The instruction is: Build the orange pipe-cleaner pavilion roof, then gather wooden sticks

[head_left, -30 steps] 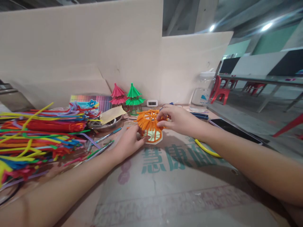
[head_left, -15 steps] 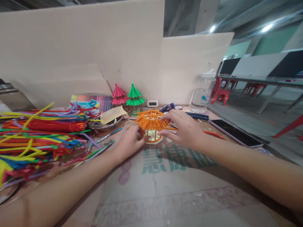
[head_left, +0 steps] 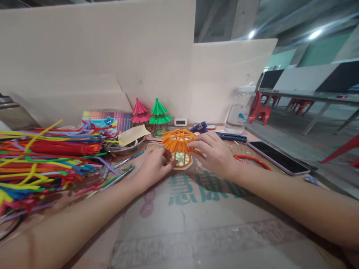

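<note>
A small orange pavilion model (head_left: 178, 142), made of fuzzy pipe cleaners, stands upright on a pale, many-sided base (head_left: 182, 160) in front of me. Its fringed roof has an open ring on top with spokes across it, and thin orange posts hold it up. My left hand (head_left: 153, 166) grips the model at its left side, thumb on the base and the other fingers partly hidden behind it. With bent fingers, my right hand (head_left: 215, 152) pinches the roof's right edge. The fingertips there are partly hidden.
Pipe cleaners (head_left: 56, 149) in many colours are heaped at left, beside a metal bowl (head_left: 126, 147). Pink (head_left: 140, 112) and green (head_left: 159, 114) pavilions stand behind. A phone (head_left: 279, 157), a red-handled tool (head_left: 256, 160) and a bottle (head_left: 240, 110) are at right.
My right hand has shifted slightly, its fingers lower and closer together at the roof's right edge. More of the red-handled tool shows. My left hand stays on the model.
</note>
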Demonstrator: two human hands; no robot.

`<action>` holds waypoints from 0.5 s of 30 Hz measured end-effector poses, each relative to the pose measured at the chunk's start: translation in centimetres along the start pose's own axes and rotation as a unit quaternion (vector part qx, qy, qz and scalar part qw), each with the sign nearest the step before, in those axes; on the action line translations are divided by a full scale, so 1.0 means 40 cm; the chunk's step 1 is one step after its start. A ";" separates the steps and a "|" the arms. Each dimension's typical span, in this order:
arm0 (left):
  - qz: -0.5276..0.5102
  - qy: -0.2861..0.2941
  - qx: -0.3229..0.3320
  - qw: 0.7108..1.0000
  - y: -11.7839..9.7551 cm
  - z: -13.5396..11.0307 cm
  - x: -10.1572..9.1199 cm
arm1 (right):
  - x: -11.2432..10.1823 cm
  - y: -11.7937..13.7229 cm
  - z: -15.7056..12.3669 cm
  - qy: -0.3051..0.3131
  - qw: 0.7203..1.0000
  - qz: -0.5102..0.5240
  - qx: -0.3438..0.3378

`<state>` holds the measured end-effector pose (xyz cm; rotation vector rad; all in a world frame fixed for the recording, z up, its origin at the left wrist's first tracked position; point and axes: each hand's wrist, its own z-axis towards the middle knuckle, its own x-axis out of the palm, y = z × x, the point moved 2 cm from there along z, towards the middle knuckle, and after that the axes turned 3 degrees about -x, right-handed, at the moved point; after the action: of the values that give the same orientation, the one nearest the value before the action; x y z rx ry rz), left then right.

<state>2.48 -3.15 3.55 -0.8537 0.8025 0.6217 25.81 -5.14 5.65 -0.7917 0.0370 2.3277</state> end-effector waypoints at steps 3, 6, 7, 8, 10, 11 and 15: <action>0.002 -0.004 0.005 1.000 -0.001 -0.001 0.000 | 0.006 -0.006 -0.001 0.010 1.000 0.012 0.023; -0.005 -0.002 0.000 1.000 0.000 0.000 0.001 | 0.013 -0.009 -0.006 0.008 0.999 0.025 0.039; -0.007 -0.001 -0.006 1.000 0.000 0.001 0.001 | 0.015 -0.009 -0.008 0.007 0.999 0.028 0.042; -0.010 0.001 -0.012 1.000 0.001 0.001 0.002 | 0.016 -0.009 -0.011 0.005 0.998 0.031 0.045; -0.013 0.006 -0.018 1.000 0.001 0.002 0.003 | 0.018 -0.009 -0.016 0.002 0.998 0.033 0.052; -0.013 0.010 -0.018 1.000 0.000 0.002 0.003 | 0.018 -0.008 -0.018 0.001 0.998 0.032 0.054; -0.004 0.020 -0.018 1.000 -0.005 0.000 0.003 | 0.015 -0.006 -0.018 -0.026 0.999 0.033 0.030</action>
<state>2.69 -3.22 3.54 -0.9040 0.8258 0.6146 26.00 -4.78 4.76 -0.7101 0.1108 2.3962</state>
